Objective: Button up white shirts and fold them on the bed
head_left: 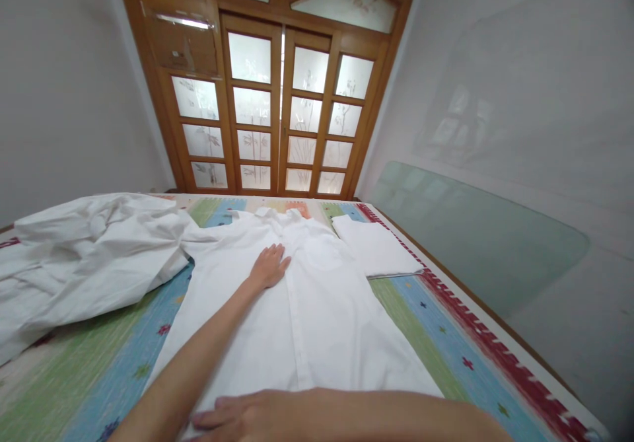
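Observation:
A white button-up shirt (327, 303) lies spread front side up, its collar at the far end and its button strip running down the middle. My left hand (270, 265) rests on the shirt's upper front beside the button strip, fingers stretched out and holding nothing. Across the near part of the shirt reaches my right forearm, with my right hand (228, 422) low in the picture. Its visible fingers are extended over the cloth, and the frame's bottom edge cuts off part of the hand.
Crumpled white fabric (99, 250) is heaped at the left, touching the shirt's side. A folded white cloth (379, 247) lies to the right. Beneath them is a striped, patterned cover (436, 323). A wall stands along the right, and wooden glazed doors (282, 98) rise beyond.

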